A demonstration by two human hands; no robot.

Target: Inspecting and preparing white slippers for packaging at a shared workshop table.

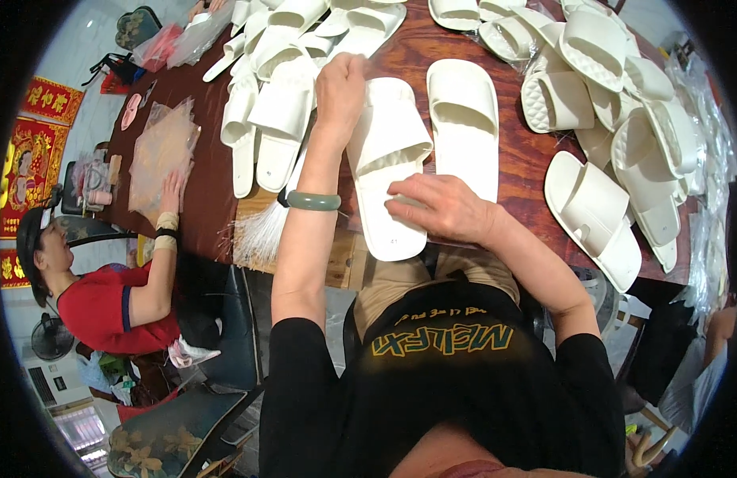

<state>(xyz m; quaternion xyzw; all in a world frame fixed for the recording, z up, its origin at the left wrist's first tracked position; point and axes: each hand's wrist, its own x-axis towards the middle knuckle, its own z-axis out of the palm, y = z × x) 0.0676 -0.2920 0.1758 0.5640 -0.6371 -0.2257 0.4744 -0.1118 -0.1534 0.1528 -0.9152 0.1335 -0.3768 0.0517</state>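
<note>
A white slide slipper (376, 199) lies in front of me, its heel reaching past the table's near edge. My left hand (340, 89), below which a green bangle circles the forearm, is closed at the slipper's toe; its fingertips are partly hidden. Over the heel half of the footbed, my right hand (438, 207) rests with bent fingers slightly apart. A second white slipper (464, 119) lies just right of the first. Beside my left forearm, white bristles of a brush (261, 231) spread at the table edge.
Piles of white slippers (285, 103) lie at the left and more slippers (615, 127) at the right. Clear plastic wrapping (707, 183) hangs along the right side. At the left, a co-worker in red (117, 307) rests a hand by plastic bags (161, 155) on the brown table (209, 143).
</note>
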